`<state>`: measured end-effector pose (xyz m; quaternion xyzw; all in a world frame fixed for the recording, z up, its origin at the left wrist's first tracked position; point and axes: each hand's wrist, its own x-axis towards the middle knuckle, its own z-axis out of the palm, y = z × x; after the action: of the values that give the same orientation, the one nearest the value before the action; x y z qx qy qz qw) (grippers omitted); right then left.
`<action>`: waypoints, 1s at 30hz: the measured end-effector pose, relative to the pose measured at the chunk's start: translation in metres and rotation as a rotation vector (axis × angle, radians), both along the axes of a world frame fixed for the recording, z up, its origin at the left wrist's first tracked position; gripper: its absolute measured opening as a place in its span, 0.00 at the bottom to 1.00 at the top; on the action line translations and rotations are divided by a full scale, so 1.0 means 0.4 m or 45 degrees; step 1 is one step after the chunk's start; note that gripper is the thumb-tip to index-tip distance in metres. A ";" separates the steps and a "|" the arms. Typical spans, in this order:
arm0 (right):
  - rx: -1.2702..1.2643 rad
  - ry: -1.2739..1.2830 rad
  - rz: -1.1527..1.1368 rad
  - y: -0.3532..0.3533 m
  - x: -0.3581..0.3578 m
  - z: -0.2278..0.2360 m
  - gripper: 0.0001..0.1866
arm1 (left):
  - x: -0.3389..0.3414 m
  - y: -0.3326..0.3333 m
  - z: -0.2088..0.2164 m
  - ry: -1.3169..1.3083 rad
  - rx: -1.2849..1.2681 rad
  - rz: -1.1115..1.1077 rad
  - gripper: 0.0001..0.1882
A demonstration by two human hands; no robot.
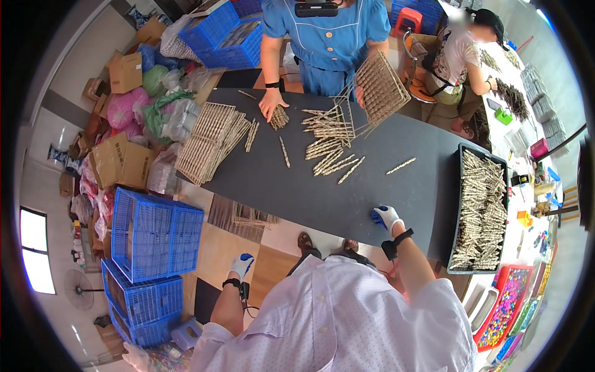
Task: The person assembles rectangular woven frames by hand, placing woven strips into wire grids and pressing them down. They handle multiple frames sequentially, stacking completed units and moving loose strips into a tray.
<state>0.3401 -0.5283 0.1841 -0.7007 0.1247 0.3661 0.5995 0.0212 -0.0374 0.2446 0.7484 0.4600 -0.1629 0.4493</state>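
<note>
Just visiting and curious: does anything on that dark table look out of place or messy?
A little. Several pale sticks lie loose and scattered at odd angles mid-table, one stray stick alone to the right, while the rest sit packed in the black tray. The right hand rests on the table edge; nothing looks broken.

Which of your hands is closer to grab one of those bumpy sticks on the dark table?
The right hand. It rests on the near edge of the dark table, with loose sticks lying beyond it. The left hand hangs off the table, above the floor beside the blue crates.
</note>
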 end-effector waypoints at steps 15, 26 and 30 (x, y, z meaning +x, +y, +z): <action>-0.671 -0.553 0.492 0.055 0.006 -0.027 0.16 | 0.013 0.007 0.056 0.055 0.040 -0.013 0.12; -0.355 -1.192 1.217 0.756 0.199 0.414 0.23 | 0.227 0.350 0.058 -0.496 0.743 0.515 0.26; -0.260 -1.457 1.132 1.097 0.372 0.504 0.23 | 0.403 0.483 0.177 -0.655 1.023 0.618 0.30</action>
<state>0.4890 -0.0893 0.3858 -0.8191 -0.4707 0.1379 0.2974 0.1824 0.1558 0.3152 0.7493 0.5209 0.3232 0.2505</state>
